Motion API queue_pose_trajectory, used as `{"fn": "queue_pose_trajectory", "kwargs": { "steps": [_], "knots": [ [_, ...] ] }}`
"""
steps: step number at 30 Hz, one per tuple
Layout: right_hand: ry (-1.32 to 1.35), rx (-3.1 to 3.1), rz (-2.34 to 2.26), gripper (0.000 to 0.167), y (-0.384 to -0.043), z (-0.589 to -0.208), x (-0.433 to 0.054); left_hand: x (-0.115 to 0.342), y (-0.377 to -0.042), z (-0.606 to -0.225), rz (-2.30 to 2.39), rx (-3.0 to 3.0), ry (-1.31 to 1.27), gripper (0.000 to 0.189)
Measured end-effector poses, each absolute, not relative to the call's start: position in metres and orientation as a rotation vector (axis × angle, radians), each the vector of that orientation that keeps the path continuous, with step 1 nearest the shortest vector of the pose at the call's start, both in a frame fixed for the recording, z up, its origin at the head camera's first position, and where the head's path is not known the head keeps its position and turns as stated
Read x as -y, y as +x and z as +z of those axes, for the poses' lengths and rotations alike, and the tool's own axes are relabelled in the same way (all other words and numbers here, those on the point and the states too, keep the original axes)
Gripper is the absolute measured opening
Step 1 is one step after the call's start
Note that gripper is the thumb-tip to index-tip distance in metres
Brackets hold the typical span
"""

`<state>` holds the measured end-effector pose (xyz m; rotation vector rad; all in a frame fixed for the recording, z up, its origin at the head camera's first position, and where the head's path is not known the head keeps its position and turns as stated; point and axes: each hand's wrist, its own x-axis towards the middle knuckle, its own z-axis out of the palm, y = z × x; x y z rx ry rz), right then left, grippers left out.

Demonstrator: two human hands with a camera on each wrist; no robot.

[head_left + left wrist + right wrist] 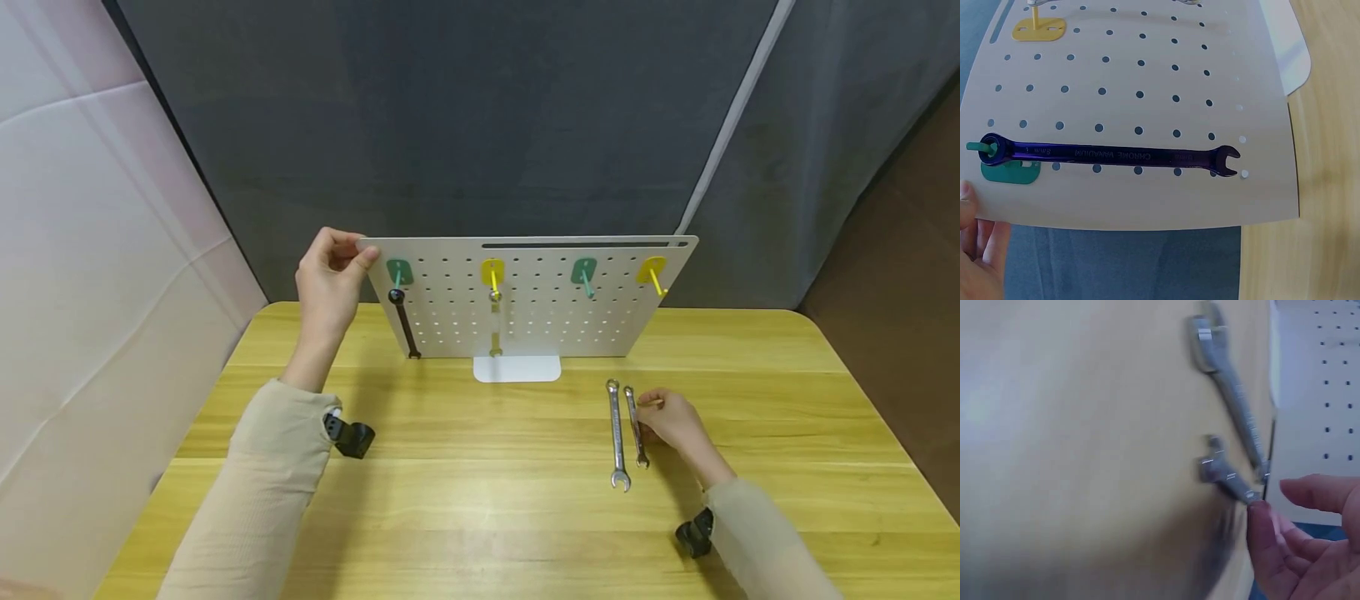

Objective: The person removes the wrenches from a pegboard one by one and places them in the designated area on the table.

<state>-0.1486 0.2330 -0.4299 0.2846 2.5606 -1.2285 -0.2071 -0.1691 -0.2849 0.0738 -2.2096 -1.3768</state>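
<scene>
My left hand (327, 279) grips the upper left corner of a white pegboard (453, 287), thumb in front and fingers behind. A dark combination wrench (1116, 155) hangs by its ring end from the left green hook (400, 272). On the left yellow hook (492, 271) hangs a shiny wrench (495, 321). Over the table at right, my right hand (675, 423) pinches the smaller silver wrench (636, 425) near its ring end; that part is hidden behind the thumb in the blurred right wrist view. Just left of it lies a longer silver wrench (617, 429).
The board leans on the wooden table (450, 500) with a white foot plate (517, 369) in front. Another green hook (583, 272) and a yellow hook (652, 271) on its right half carry nothing. Dark cloth (450, 117) stands behind, a pale curtain (97, 250) at left.
</scene>
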Motion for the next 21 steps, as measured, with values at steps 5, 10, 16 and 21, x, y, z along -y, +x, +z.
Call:
{"fn": "queue_pose_trajectory", "kwargs": {
  "steps": [5,10,16,21],
  "knots": [
    [0.183,-2.624,-1.287,0.037,-0.16,-0.413,-0.216,0.169,-0.207,-0.285,-1.374,2.218,0.075,0.029],
    [0.021,-2.686,-1.388,0.033,-0.168,-0.397,-0.187,0.169,-0.207,-0.285,-1.369,2.221,0.079,0.029],
    [-0.126,-2.559,-1.616,0.034,-0.176,-0.386,-0.15,0.169,-0.206,-0.284,-1.38,2.226,0.087,0.029],
    [-0.184,-2.354,-1.781,0.042,-0.177,-0.38,-0.124,0.169,-0.205,-0.284,-1.387,2.224,0.085,0.029]
  ]
}}
